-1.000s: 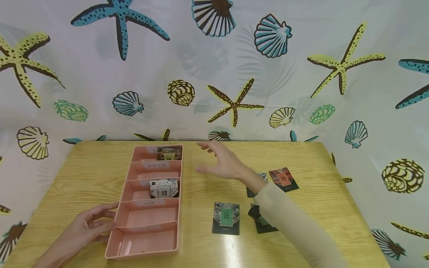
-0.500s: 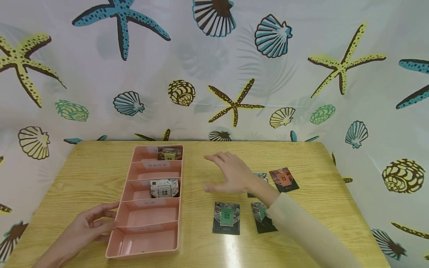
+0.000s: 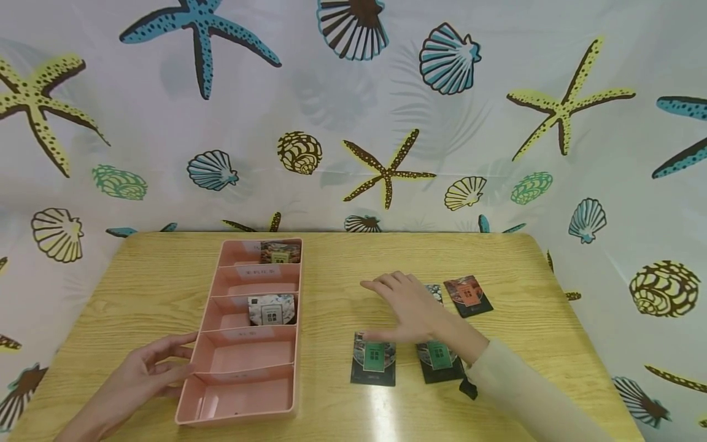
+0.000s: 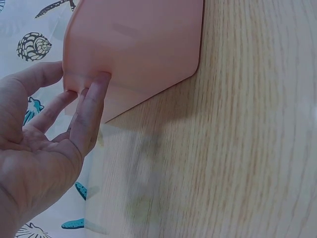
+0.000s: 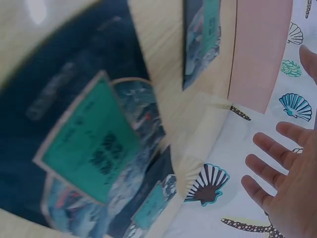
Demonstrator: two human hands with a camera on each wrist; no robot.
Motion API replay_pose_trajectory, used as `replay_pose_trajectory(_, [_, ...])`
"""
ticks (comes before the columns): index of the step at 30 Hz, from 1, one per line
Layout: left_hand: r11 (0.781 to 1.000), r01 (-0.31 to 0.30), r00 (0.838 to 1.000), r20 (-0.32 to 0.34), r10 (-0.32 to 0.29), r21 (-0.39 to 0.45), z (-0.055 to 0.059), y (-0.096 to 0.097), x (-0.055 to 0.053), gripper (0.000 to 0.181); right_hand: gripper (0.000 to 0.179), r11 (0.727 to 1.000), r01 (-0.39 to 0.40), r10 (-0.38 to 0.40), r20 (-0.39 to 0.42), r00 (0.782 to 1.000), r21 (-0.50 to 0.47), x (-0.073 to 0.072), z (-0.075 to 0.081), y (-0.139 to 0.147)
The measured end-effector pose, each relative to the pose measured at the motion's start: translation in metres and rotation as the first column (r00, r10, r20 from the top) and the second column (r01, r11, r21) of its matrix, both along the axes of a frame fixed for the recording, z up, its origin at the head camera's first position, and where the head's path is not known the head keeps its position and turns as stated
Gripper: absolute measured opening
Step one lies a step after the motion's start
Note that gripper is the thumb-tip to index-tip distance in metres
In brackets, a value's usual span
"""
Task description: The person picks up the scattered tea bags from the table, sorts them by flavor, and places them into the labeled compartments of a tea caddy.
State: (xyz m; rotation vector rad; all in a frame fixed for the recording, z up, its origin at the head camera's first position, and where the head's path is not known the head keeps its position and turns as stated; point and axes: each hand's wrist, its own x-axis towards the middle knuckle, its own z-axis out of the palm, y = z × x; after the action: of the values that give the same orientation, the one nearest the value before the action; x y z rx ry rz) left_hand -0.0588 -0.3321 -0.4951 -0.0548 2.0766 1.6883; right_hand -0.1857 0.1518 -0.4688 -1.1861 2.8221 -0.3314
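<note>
**Operator:** Foreground, left: on my feed the left hand [image 3: 137, 376] grips the side of the pink tray [image 3: 243, 402], thumb at the rim, fingers bent against the outer wall. How firm should I ask for?

**Observer:** Light and steady, I judge; a hard squeeze could skew the tray on the surface [image 3: 326, 396].

**Operator:** Foreground, centre: the left green packet [image 3: 373, 368] and the right green packet [image 3: 440, 363] lie flat, apart, labels up.

**Observer:** Just above them I see the right hand [image 3: 413, 312], fingers spread and released, grasping nothing. Its thumb overlaps the left green packet's far edge; whether they touch I cannot tell.

**Operator:** Thin packets probably resist a pinch from straight above. I would press one edge, let the other tip up, then take it between thumb and forefinger.

**Observer:** Middle distance: the white packet [image 3: 272, 312] sits in the tray's middle compartment; the orange packet [image 3: 468, 296] lies flat on the right, beside a partly covered packet [image 3: 434, 292]. I would keep the sleeve [image 3: 525, 387] high, lest it drag the right green packet.

**Operator:** Farthest: the yellow-label packet [image 3: 280, 255] occupies the tray's end compartment, before the shell-patterned cloth [image 3: 309, 205].
</note>
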Motion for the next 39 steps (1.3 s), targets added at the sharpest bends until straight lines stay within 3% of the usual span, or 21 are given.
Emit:
replay_pose_trajectory(18, [0.999,-0.02,1.0,-0.007,0.02,-0.033,0.0,0.001,0.001,0.041,0.093,0.998,0.068,-0.068,0.045,0.997,-0.004,0.027,-0.034,0.028])
replay_pose_trajectory(24, [1.0,-0.011,1.0,-0.01,0.011,-0.023,0.0,0.001,0.0,0.04,0.091,0.998,0.049,-0.051,0.052,0.997,0.031,0.034,-0.042,0.029])
replay_pose_trajectory(30, [0.999,-0.019,1.0,-0.016,0.019,-0.031,0.0,0.002,0.0,0.042,0.089,0.996,0.019,-0.019,-0.003,1.0,0.085,0.037,-0.049,0.03])
replay_pose_trajectory(39, [1.0,-0.015,1.0,-0.021,0.014,-0.011,-0.001,0.001,0.0,0.041,0.08,0.993,-0.019,0.023,-0.039,0.999,0.119,0.042,-0.047,0.029])
